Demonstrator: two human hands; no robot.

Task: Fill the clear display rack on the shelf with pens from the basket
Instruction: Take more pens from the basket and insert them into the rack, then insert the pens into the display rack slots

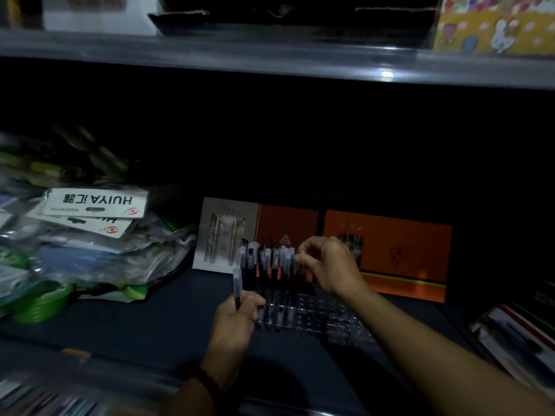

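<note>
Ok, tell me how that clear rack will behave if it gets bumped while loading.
Probably light and easily shoved: the clear rack looks like thin plastic on a smooth shelf. Likely top-heavy at the end where the pens stand tall together.

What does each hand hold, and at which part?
The left hand grips a single pen by its lower barrel, cap end up. The right hand appears to pinch the cap of the rightmost pen in the rack.

The clear rack (324, 318) lies on the shelf (150, 325), its left holes holding upright black pens (264, 262) with clear caps. The left hand (237, 316) grips another pen (238, 280) upright; the right hand (327, 265) pinches the row's end pen.
</note>
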